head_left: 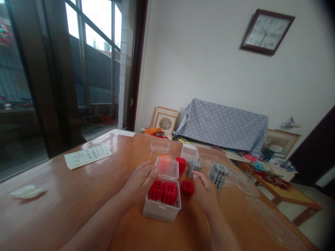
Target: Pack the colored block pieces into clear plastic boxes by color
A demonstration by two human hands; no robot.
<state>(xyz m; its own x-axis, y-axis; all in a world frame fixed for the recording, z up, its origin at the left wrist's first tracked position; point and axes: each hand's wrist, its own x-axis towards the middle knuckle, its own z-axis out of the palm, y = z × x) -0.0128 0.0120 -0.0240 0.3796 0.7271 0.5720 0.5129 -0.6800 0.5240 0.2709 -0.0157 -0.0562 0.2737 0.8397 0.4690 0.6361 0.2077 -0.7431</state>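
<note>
Red toothed blocks (162,191), two clusters side by side, sit in a translucent box (160,212), lower centre of frame. Left hand (140,179) loosely open at its left rim; right hand (206,188) farther right, fingertip at grey stack (193,168), grip can't tell.

The bare left hand (140,179) extended forward, thumb (152,176) outstretched; the bare right hand (206,190) angled inward, fingers (199,176) partly curled.
</note>
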